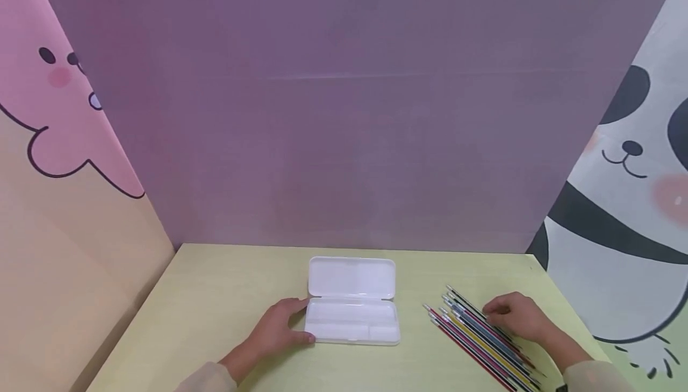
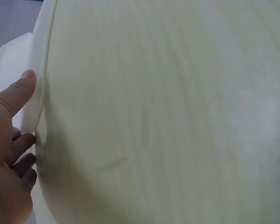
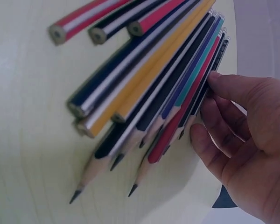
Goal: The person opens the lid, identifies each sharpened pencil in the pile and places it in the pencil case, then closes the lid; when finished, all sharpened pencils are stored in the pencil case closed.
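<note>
A white plastic pencil case [image 1: 352, 320] lies with its lid [image 1: 352, 277] folded back on the table. At its left end my left hand [image 1: 276, 329] grips the case, thumb at the near corner and fingers farther back. In the left wrist view that thumb [image 2: 21, 93] rests against the case's wall. To the right, a bundle of striped and coloured pencils [image 1: 478, 338] lies slanted, tips toward me. My right hand [image 1: 518, 317] is at the bundle's right side, thumb and fingers pinching the outermost dark pencil [image 3: 218, 56]. The fingers partly hide that pencil.
The pale wooden table [image 1: 226, 278] ends at a purple panel [image 1: 344, 141]. Side panels with a pink cartoon figure [image 1: 59, 99] and a panda [image 1: 629, 201] flank it. A small dark object [image 1: 561, 388] shows near the right sleeve.
</note>
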The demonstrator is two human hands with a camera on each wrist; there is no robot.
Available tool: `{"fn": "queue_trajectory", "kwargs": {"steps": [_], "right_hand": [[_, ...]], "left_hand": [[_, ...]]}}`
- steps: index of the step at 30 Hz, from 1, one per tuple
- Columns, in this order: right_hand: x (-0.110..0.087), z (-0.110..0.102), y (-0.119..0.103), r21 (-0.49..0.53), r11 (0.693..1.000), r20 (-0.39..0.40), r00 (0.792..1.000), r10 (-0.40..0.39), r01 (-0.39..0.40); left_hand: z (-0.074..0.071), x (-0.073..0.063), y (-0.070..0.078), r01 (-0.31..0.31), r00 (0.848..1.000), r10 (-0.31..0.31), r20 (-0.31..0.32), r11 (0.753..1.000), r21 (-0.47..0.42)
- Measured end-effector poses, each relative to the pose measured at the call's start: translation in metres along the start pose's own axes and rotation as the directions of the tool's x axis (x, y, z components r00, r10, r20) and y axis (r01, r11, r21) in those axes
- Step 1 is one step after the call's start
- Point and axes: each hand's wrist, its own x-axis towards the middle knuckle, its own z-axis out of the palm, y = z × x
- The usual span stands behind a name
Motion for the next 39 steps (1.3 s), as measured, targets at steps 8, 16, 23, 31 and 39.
{"fn": "queue_trajectory", "kwargs": {"steps": [8,16,23,31,39], "right_hand": [[0.005,0.0,-0.004,-0.053,0.997,-0.005,0.999,-0.053,0.053],[0.008,-0.003,-0.002,-0.091,0.992,-0.018,0.996,-0.087,0.085],[0.012,-0.017,-0.018,-0.061,0.989,-0.051,0.99,-0.135,0.132],[0.026,-0.031,-0.064,0.105,0.966,0.056,0.968,-0.245,0.238],[0.046,-0.02,-0.114,0.252,0.915,0.202,0.907,-0.369,0.316]], "left_hand": [[-0.002,0.001,-0.001,-0.025,1.0,0.025,0.007,1.0,-0.008],[-0.003,0.006,0.001,-0.014,0.998,0.014,0.055,1.0,0.014],[-0.004,0.008,0.004,-0.016,0.998,0.015,0.059,1.0,0.018],[-0.005,0.011,0.008,0.005,0.998,-0.006,0.057,1.0,0.008],[-0.003,0.015,0.009,0.004,0.997,-0.006,0.072,1.0,0.018]]}}
